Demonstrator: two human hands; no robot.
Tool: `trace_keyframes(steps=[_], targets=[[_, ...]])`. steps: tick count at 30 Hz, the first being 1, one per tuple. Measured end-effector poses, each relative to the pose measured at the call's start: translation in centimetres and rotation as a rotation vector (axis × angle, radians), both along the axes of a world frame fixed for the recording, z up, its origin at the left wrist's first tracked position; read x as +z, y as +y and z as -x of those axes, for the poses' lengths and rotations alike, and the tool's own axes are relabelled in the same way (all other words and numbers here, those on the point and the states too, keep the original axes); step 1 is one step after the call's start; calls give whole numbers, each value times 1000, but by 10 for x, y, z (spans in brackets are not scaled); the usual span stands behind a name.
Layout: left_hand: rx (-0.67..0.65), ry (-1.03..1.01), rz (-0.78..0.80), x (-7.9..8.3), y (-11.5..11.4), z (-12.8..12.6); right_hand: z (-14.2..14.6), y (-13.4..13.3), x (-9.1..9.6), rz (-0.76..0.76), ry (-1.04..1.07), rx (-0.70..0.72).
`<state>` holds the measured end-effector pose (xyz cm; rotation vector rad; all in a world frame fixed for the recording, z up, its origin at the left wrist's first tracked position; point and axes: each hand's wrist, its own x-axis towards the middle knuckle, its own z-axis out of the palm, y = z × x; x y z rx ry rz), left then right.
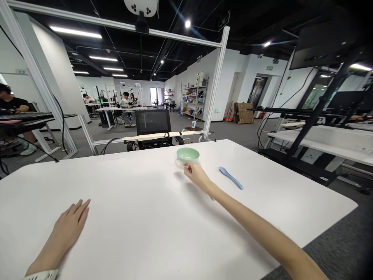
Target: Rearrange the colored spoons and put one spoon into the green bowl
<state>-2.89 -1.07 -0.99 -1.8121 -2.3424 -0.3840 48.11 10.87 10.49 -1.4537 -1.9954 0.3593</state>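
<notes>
A pale green bowl point(188, 154) stands on the white table point(140, 202) toward its far edge. My right hand point(196, 174) reaches out just in front of the bowl, its fingers pinched on a small pale object point(180, 163) right beside the bowl's near side; what that object is I cannot make out. A light blue spoon point(231, 177) lies flat on the table to the right of that hand, untouched. My left hand point(71, 223) rests flat on the table at the near left, fingers stretched out and holding nothing.
A metal frame point(215, 83) rises behind the table, with a black office chair point(153, 123) beyond the far edge. Desks and black stands fill the right side point(320, 136). Other people sit at desks at the far left and in the background.
</notes>
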Motion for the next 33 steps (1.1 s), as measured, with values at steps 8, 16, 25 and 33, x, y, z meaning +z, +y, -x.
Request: trace_keyframes(steps=[8,16,25,33], targets=[[-2,-2,-54,-6,2,6,-26,79,35,-39,-507,-234],[-9,31,-33,-10,2,9,-17,110,28,19,-604,-233],[-5,37,-48,-7,2,7,-32,105,23,31,-519,-239],[-6,-5,1,-6,0,5,-93,52,-18,-137,-280,-135]])
